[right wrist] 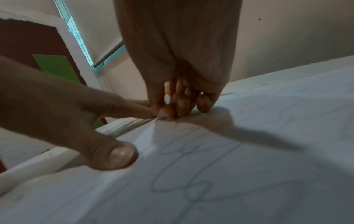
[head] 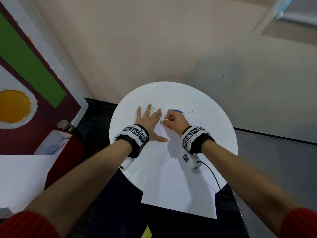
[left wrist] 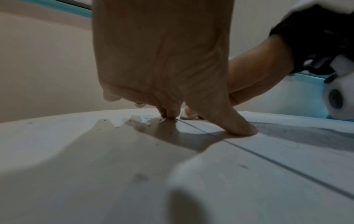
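Head view looks down; both wrist views skim the shared paper (head: pixel 180 186).

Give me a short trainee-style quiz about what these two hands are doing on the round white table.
1. True or false: the left hand lies flat, fingers spread, thumb on the sheet of paper.
2. Which hand has a curled grip? A) left hand B) right hand C) both
3. Fill in: the sheet of paper overhangs the table's ____ edge, near or far.
Key: 1 true; 2 B, pinching a small white thing; 3 near.
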